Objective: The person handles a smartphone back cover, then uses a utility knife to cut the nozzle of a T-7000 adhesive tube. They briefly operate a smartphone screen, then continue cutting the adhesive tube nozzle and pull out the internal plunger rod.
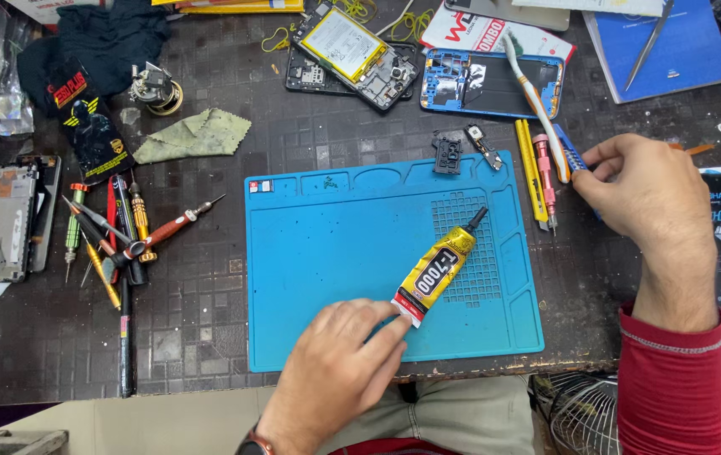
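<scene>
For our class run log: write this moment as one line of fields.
left hand: touching glue tube | right hand: on toothbrush | surface: blue mat | nearby: screwdrivers

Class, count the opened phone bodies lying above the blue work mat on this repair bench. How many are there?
2. A dark phone body showing its battery lies above the mat; a blue-framed phone body lies to its right. Others may be hidden.
</scene>
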